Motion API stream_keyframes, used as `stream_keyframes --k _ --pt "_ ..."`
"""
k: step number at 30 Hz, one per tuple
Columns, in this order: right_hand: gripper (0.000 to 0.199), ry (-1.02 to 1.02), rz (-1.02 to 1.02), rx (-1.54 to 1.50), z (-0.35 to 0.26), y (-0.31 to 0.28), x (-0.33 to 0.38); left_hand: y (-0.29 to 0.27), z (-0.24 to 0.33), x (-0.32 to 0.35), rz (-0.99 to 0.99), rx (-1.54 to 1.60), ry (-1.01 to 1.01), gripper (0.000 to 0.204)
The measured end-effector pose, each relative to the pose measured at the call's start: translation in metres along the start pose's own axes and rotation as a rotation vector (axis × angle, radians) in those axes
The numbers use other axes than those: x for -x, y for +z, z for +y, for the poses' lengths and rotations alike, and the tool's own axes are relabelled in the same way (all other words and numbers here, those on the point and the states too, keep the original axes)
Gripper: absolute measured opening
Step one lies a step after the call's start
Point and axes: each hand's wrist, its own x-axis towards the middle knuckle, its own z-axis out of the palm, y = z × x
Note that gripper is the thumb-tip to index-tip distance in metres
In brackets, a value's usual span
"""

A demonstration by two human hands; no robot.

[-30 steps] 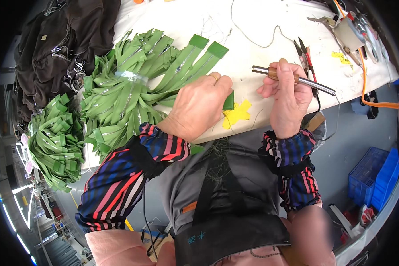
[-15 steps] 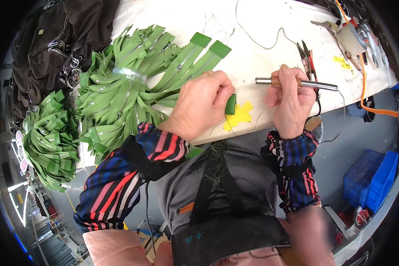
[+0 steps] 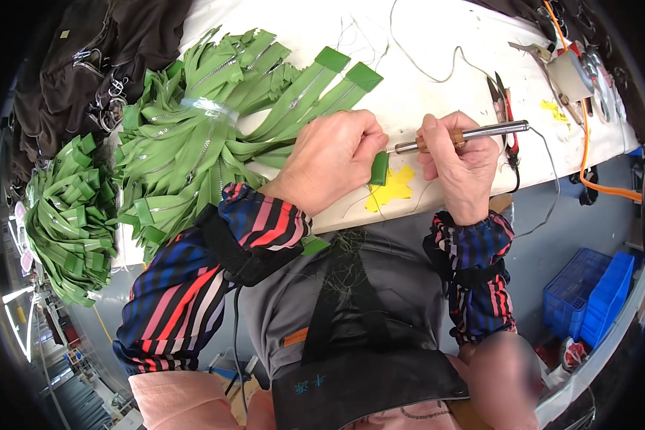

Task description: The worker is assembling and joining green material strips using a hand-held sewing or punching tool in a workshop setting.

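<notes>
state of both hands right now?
Left hand: closed, holding a green zipper.
Right hand: closed, holding a pen-shaped metal tool with a cord.

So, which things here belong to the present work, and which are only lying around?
Part of the work:
glossy green tab, held in the left hand
slim metal tool with brown grip, in the right hand
tied green zipper strips, likely

Apparently just lying about:
flat yellow piece
black-and-red hand tool
heap of dark brown cloth
blue plastic crates
</notes>
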Motion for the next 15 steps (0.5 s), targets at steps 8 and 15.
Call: stream_keyframes --k 8,15 --pt "0.018 0.007 -0.001 0.008 0.0005 0.0014 -0.0004 0.0006 -0.0009 -0.0007 -0.022 -0.009 0.003 0.012" --pt "0.017 0.02 -0.013 0.036 -0.0001 0.0011 -0.0014 0.0002 -0.0006 -0.0017 -0.034 -0.006 -0.014 0.011"
